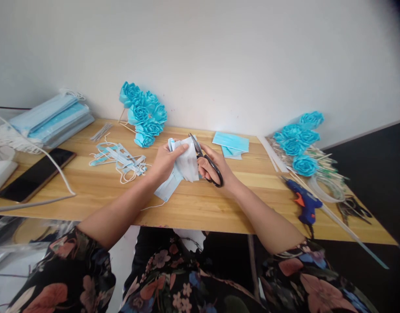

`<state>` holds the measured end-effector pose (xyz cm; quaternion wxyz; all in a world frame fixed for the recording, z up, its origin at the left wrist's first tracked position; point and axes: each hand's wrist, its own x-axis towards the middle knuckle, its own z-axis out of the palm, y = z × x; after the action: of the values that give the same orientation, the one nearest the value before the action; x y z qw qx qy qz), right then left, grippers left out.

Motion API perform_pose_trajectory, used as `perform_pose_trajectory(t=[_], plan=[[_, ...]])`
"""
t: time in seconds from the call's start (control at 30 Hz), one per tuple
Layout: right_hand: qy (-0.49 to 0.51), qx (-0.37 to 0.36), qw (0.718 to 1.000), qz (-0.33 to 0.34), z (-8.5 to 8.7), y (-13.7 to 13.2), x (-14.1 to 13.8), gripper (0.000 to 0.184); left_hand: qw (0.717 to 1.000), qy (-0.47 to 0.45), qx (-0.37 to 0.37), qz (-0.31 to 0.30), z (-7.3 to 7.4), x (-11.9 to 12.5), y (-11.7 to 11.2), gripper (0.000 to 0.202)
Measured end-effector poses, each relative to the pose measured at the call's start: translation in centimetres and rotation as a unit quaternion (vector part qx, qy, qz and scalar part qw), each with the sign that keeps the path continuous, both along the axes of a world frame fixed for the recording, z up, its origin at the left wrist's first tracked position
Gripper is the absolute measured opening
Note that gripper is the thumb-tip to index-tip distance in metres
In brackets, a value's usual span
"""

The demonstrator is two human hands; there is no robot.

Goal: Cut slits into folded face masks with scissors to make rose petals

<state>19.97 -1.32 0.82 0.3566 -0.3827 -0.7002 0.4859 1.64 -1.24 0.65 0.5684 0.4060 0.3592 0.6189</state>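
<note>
from here, the left hand (163, 160) pinches folded white-and-blue mask fabric (186, 166); the right hand (222, 161) grips black-handled metal scissors (196, 145) beside it.

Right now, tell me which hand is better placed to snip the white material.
The right hand, I'd judge: its grip is on the scissors, whose blades lie right by the white material. The left hand is pinching that material.

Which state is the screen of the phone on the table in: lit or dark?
Dark: the phone's screen looks black, with no lit picture visible.
</note>
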Motion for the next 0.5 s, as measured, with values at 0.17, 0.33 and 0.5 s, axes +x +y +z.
perform_pose_trajectory(t=[0.17,0.33,0.5], plan=[[0.007,-0.010,1.000,-0.002,-0.20,0.06,-0.07,0.074,1.000,0.002,0.000,-0.014,0.05,0.01,0.01,0.041],[0.000,-0.004,1.000,-0.001,-0.41,0.13,-0.09,0.049,1.000,-0.001,-0.008,-0.012,-0.39,-0.19,0.19,0.040],[0.007,-0.008,1.000,-0.011,-0.33,0.19,-0.05,0.056,1.000,0.001,-0.022,-0.022,-0.48,-0.33,0.19,0.040]])
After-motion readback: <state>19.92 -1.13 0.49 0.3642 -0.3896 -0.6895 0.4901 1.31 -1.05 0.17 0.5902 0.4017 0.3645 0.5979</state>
